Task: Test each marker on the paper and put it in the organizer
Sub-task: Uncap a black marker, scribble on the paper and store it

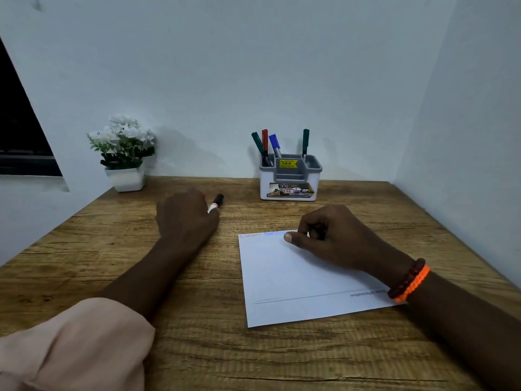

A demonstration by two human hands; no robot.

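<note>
Wood-grain table (197, 348) against white walls | left hand (184, 214) grip curled round black-capped white marker (216, 203), left of grey-white plastic organizer (290, 179) holding four markers | right hand (324, 235) fingers curled, pinning white paper sheet (282, 277) for testing.

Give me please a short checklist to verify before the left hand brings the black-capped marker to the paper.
1. Left hand holds black-capped marker: ok.
2. Cap removed: not ok, still on.
3. Paper held flat by right hand: ok.
4. Free space below the scribbles: ok.
5. Organizer has room: ok, four markers stand inside with space left.
6. Ink works: cannot tell.
</note>
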